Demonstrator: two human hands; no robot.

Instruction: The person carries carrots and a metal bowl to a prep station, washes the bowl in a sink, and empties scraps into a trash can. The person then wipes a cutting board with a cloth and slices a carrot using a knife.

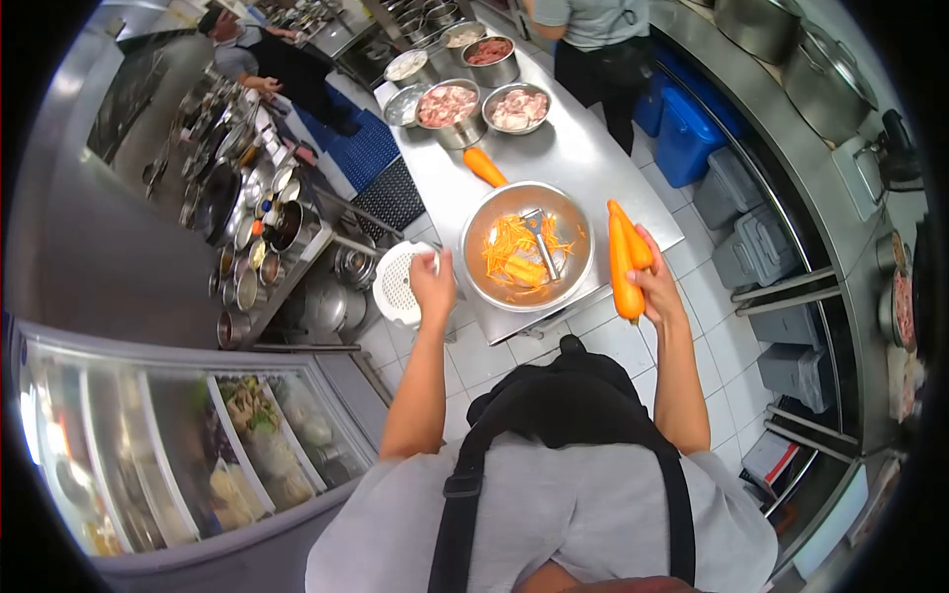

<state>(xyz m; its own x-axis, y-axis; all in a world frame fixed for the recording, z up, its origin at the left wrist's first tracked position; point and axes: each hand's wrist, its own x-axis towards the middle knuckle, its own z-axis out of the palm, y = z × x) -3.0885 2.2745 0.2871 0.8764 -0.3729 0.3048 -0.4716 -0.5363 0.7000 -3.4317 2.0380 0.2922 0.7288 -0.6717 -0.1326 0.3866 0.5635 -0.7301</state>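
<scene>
from here i see two carrots (622,267) in the right hand (659,287). the left hand (433,284) hovers near a steel bowl (576,219) holding orange shreds (507,237).

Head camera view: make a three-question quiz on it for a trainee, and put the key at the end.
1. Multiple choice. How many carrots does the right hand hold? A) one; B) two; C) four.
2. True or false? The steel bowl of shredded carrot stands on the floor.
3. Fill in the blank. A loose carrot lies between that bowl and the metal containers of raw ____.

Key: 1. B, two. 2. False; it stands on the steel table. 3. Meat.
</scene>
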